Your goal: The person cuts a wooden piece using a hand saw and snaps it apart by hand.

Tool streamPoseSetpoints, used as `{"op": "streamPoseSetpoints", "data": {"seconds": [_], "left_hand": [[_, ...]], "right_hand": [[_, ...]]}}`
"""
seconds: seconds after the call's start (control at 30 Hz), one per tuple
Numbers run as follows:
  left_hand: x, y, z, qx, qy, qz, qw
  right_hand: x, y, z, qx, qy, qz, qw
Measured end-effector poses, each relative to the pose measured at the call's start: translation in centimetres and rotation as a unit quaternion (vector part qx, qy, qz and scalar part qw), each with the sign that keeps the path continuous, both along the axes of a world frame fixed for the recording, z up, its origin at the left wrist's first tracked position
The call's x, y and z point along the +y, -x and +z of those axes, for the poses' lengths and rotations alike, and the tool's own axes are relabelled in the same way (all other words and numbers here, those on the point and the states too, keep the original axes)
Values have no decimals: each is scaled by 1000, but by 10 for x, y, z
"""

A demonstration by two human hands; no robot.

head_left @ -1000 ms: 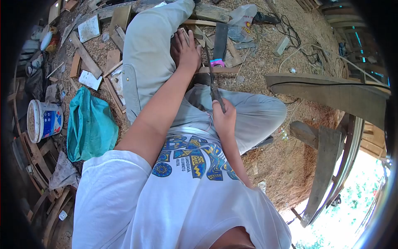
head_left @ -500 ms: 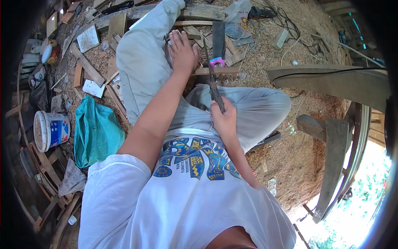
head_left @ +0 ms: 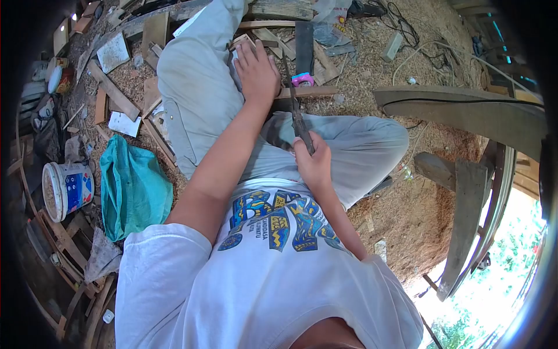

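Left hand drawn slightly back, palm down, loosely spread, right hand curled round dark tool

Single head view: you are wearing the camera on your head, and it is looking forward and steeply down over your own torso. Your white fabric T-shirt with blue-and-yellow print is sitting nearest, filling the lower middle, its neckline meeting the bottom edge. Your bare left hand and bare right hand are showing farther out, with brown, sawdust-strewn ground spreading beyond. The field is running very wide, reaching the round white plastic bucket with blue label at left; black curved margins are enclosing it.
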State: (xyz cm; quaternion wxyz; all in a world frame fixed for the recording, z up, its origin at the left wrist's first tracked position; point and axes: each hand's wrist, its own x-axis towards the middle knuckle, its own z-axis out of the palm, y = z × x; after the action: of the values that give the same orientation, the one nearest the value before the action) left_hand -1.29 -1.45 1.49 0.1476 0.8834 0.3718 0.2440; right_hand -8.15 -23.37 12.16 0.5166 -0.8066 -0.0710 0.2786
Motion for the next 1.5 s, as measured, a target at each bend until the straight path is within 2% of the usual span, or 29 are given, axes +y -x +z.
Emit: {"op": "streamPoseSetpoints", "data": {"seconds": [0.3,0.43,0.53,0.7,0.87,1.0,1.03,1.1,1.2,1.33,1.5], "left_hand": [[9,-8,-6,19,-38,15,999],[8,-10,-15,-5,-3,45,999],[7,-11,-21,30,0,41,999],[10,-13,-27,53,-4,40,998],[10,-15,-24,78,-7,45,996],[8,-12,-23,80,-10,40,996],[8,-13,-22,81,-8,41,996],[7,-13,-20,83,-15,44,996],[16,-15,-18,78,4,33,996],[14,-15,-21,71,1,31,997],[14,-16,-27,46,-10,42,998]], "right_hand": [[-8,18,8,-13,22,-10,1000],[-1,17,26,-27,21,-1,999],[2,18,38,-41,38,2,998],[7,3,33,-18,55,-24,998],[23,-15,27,-62,64,14,996],[-12,8,47,-5,73,-2,997],[-8,5,40,-4,75,-2,997],[13,-7,21,-84,38,16,996],[37,-24,13,-74,36,0,997],[-11,-6,38,-14,69,22,997],[19,-28,12,-59,54,24,997]]}}
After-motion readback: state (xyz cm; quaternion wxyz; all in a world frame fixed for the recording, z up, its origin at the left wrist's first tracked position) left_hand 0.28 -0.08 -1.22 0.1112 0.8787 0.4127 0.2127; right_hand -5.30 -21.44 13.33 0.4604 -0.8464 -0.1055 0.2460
